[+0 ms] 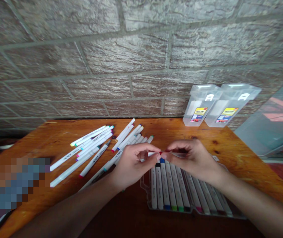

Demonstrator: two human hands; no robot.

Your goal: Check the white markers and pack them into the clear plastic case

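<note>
Between the fingertips of both hands is a white marker with a red part near its middle, held level above the case. My left hand is closed in a pinch on its left end. Thumb and fingers of my right hand pinch it from the other side and cover much of it. Whether its cap is on or off, I cannot tell. Below the hands lies a clear plastic marker case with several white markers side by side; my right forearm hides part of it.
Several loose white markers are spread over the left of the wooden table. Two clear plastic boxes with yellow and blue labels stand at the back right by the stone-block wall. A blurred-out patch covers the lower left.
</note>
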